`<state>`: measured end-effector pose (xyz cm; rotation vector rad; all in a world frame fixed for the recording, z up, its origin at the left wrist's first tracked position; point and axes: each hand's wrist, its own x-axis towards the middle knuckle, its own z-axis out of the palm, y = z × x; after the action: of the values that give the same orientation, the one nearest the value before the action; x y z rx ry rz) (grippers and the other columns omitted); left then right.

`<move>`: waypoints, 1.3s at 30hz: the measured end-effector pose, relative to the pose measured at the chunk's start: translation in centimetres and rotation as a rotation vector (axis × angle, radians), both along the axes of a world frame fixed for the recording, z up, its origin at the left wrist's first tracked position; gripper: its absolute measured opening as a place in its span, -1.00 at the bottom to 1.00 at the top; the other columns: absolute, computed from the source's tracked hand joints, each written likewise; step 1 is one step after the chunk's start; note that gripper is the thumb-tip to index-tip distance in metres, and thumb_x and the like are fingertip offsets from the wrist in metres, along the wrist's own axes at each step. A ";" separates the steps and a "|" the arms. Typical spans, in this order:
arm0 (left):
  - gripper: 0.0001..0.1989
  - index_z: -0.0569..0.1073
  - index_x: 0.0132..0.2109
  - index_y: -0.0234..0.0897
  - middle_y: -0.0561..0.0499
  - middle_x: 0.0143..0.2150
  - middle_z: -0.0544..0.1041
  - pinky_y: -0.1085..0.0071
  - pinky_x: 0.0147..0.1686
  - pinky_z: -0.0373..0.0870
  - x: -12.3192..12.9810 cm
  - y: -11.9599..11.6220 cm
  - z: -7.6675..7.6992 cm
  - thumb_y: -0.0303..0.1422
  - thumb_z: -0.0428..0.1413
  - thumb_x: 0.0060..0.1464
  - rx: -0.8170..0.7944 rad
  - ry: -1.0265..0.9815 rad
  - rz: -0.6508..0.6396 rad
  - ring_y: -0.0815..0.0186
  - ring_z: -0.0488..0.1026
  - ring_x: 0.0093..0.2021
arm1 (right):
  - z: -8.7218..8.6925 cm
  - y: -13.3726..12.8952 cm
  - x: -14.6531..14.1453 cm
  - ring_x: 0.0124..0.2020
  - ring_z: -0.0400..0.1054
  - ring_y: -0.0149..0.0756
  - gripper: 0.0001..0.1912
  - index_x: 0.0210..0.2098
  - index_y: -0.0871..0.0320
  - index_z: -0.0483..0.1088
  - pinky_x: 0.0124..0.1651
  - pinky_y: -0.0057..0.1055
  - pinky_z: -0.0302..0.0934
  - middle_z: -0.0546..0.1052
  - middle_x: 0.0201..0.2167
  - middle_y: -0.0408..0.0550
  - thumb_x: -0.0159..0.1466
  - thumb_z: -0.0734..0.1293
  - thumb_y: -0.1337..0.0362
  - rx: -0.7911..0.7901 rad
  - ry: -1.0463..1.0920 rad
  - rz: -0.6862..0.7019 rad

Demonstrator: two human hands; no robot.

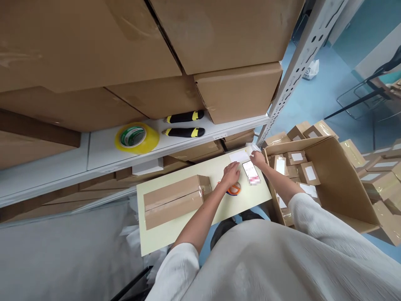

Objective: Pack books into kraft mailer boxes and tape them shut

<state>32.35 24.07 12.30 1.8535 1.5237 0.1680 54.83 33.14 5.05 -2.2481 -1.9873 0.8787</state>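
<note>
One head-worn camera looks down (and forward) at the table (156,238).

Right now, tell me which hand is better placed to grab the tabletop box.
Probably the left: the left hand is nearer the box; the right hand is farther off, past the phone.

Shelved cartons (239,92), packing tape (152,139) and labelled boxes (310,172) suggest a packing stockroom.

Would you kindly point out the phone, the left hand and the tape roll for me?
Phone (251,172), head view: on its screen.
Left hand (231,174), head view: on its back.
Tape roll (151,139), head view: on its yellow tape.
</note>
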 end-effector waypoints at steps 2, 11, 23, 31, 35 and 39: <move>-0.47 0.39 0.45 -0.16 -0.12 0.54 0.38 0.06 0.53 0.17 0.2 0.4 -0.5 -0.33 -0.02 0.41 -0.010 -0.015 0.021 0.07 0.25 0.56 | -0.7 0.3 -0.3 0.04 0.60 0.05 -0.67 0.12 0.15 0.60 0.07 -0.20 0.44 0.65 0.06 0.30 0.48 0.34 0.14 0.006 -0.022 -0.002; -0.47 0.39 0.45 -0.20 -0.13 0.56 0.34 0.11 0.53 0.15 0.5 0.4 -1.7 -0.26 0.02 0.41 -0.076 -0.024 0.044 0.07 0.23 0.57 | -1.1 0.2 -1.1 0.23 0.49 0.12 -0.65 0.18 0.22 0.49 0.27 -0.11 0.32 0.56 0.17 0.40 0.49 0.36 0.17 0.013 -0.077 0.021; -0.52 0.46 0.39 -0.20 -0.14 0.49 0.44 0.09 0.51 0.23 0.5 1.1 -1.5 -0.31 0.06 0.39 -0.050 -0.111 0.101 0.05 0.33 0.51 | 1.6 0.7 -1.5 0.09 0.57 0.11 -0.73 0.06 0.17 0.56 0.16 -0.11 0.41 0.63 0.09 0.32 0.49 0.27 0.27 0.049 0.007 -0.015; -0.72 0.57 0.15 -0.22 -0.13 0.13 0.69 0.22 0.19 0.56 2.5 4.3 -0.4 -0.39 0.12 0.36 -0.068 -0.400 0.462 0.18 0.66 0.07 | 4.9 0.7 -2.5 -0.05 0.61 -0.12 -0.89 -0.16 0.09 0.57 0.07 -0.27 0.45 0.72 -0.15 0.00 0.37 0.38 0.27 0.131 0.294 -0.088; -0.71 0.56 0.11 -0.25 -0.16 0.06 0.71 0.20 0.19 0.57 3.5 5.4 -0.3 -0.49 0.16 0.28 -0.022 -0.473 0.545 0.20 0.67 0.04 | 5.8 0.2 -2.5 -0.20 0.60 -0.21 -0.82 -0.12 0.08 0.54 -0.06 -0.33 0.46 0.71 -0.28 -0.11 0.29 0.38 0.28 0.118 0.484 -0.137; -0.70 0.57 0.10 -0.22 -0.13 0.00 0.72 0.18 0.16 0.59 3.9 5.7 -0.4 -0.48 0.19 0.24 -0.035 -0.468 0.591 0.19 0.68 0.00 | 6.5 -0.3 -2.7 -0.31 0.57 -0.25 -0.73 -0.05 0.09 0.54 -0.23 -0.40 0.43 0.71 -0.29 -0.11 0.26 0.34 0.28 0.051 0.621 -0.139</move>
<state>36.28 29.75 11.93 1.1723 1.6607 0.7835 52.15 32.82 11.59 -1.7532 -1.5321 1.2869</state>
